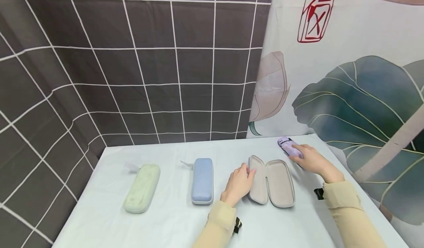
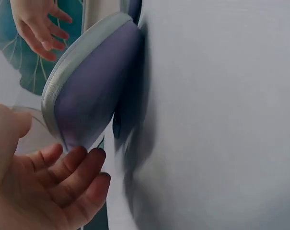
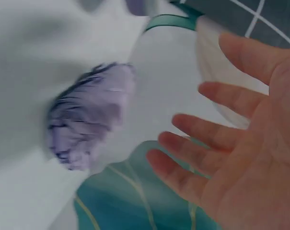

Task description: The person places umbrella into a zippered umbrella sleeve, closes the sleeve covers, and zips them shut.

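Currently see a purple bundle (image 1: 289,146) beyond and to the right of the case (image 1: 280,183), with a long axis slanting from far left to near right. Count the right hand (image 1: 313,160) as nearer: released, with extended fingers just beside the bundle's near end. At the case's left edge, find the left hand (image 1: 239,181), loosely bent, gripping nothing; cannot tell about contact.

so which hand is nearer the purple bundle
Right. The right hand is close beside the purple bundle; the left hand is farther off, at the left edge of the open case.
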The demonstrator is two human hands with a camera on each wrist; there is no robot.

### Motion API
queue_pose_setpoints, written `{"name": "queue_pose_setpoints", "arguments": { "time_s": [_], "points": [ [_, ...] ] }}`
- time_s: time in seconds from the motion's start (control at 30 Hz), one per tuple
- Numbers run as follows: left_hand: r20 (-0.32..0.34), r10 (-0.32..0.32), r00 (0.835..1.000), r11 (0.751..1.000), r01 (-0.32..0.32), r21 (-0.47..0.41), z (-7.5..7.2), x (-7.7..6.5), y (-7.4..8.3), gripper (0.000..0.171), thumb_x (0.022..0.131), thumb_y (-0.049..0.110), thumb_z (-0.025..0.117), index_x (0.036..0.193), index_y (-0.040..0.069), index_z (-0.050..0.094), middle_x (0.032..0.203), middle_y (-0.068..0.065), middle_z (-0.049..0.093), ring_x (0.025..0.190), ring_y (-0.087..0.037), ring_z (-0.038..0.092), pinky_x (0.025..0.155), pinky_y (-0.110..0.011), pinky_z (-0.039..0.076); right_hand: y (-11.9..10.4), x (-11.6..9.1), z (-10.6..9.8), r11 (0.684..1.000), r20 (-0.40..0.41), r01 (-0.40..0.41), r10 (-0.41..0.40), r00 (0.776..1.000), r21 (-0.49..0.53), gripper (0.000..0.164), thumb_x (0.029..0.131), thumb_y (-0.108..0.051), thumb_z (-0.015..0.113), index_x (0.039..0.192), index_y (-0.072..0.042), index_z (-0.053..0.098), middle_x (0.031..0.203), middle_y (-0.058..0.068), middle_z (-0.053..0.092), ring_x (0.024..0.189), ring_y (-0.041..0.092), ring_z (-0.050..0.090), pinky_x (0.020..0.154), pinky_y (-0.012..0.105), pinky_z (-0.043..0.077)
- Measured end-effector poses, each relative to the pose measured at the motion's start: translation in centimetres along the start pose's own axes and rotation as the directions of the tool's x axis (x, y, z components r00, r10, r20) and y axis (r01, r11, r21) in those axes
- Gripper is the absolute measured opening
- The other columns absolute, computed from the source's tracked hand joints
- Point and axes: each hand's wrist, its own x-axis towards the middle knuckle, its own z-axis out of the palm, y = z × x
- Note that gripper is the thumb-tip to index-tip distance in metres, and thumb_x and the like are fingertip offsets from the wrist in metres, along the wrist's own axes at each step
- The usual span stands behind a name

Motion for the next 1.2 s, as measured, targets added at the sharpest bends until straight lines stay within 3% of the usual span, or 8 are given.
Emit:
{"name": "queue_pose_setpoints", "arguments": {
  "time_s": [0.23,0.43,0.7,0.93,1.2],
  "points": [
    [-0.005,-0.044,0.999,0.999,0.044,0.003,0.7,0.3,0.1,0.032,0.103,0.041,0.046,0.087,0.014,0.051,0.070,0.004,0.049,0.060,-0.010,0.049,0.055,-0.025,0.042,2.0,0.4,1.4,0.989,0.011,-0.145,0.145,0.989,-0.002,0.060,0.094,-0.023,0.060,0.136,0.013,0.040,0.130,0.044,0.037,0.116,0.064,0.034,0.085,0.075,0.032],
    [0.005,-0.056,0.998,0.998,0.056,-0.031,1.2,0.6,-0.1,0.028,0.103,0.030,0.050,0.079,0.015,0.047,0.062,0.004,0.044,0.051,-0.009,0.043,0.046,-0.024,0.037,3.7,1.0,2.1,0.974,0.030,-0.227,0.227,0.974,0.014,0.068,0.094,-0.028,0.057,0.141,0.012,0.030,0.136,0.046,0.027,0.121,0.065,0.024,0.085,0.078,0.026],
    [0.022,-0.072,0.997,0.995,0.073,-0.075,1.5,0.7,-0.5,0.029,0.101,0.021,0.050,0.074,0.015,0.042,0.059,0.006,0.037,0.047,-0.008,0.034,0.043,-0.024,0.030,4.8,1.6,3.4,0.957,0.034,-0.287,0.285,0.958,0.048,0.073,0.094,-0.032,0.059,0.142,0.014,0.026,0.134,0.047,0.025,0.121,0.065,0.025,0.084,0.081,0.024],
    [0.022,-0.067,0.998,0.992,0.069,-0.106,1.6,0.7,-1.0,0.031,0.100,0.021,0.051,0.072,0.017,0.040,0.059,0.007,0.036,0.048,-0.008,0.034,0.044,-0.024,0.029,6.0,1.9,4.8,0.944,0.031,-0.327,0.326,0.945,0.052,0.078,0.091,-0.037,0.063,0.140,0.013,0.027,0.128,0.046,0.033,0.115,0.065,0.035,0.081,0.077,0.032],
    [0.014,-0.048,0.999,0.993,0.049,-0.107,1.0,0.6,-1.4,0.031,0.097,0.019,0.053,0.069,0.017,0.038,0.057,0.007,0.035,0.048,-0.007,0.034,0.045,-0.023,0.029,6.6,2.2,5.7,0.939,0.030,-0.338,0.337,0.941,0.066,0.084,0.088,-0.034,0.067,0.143,0.012,0.021,0.126,0.048,0.032,0.114,0.065,0.035,0.083,0.075,0.034]
  ]
}}
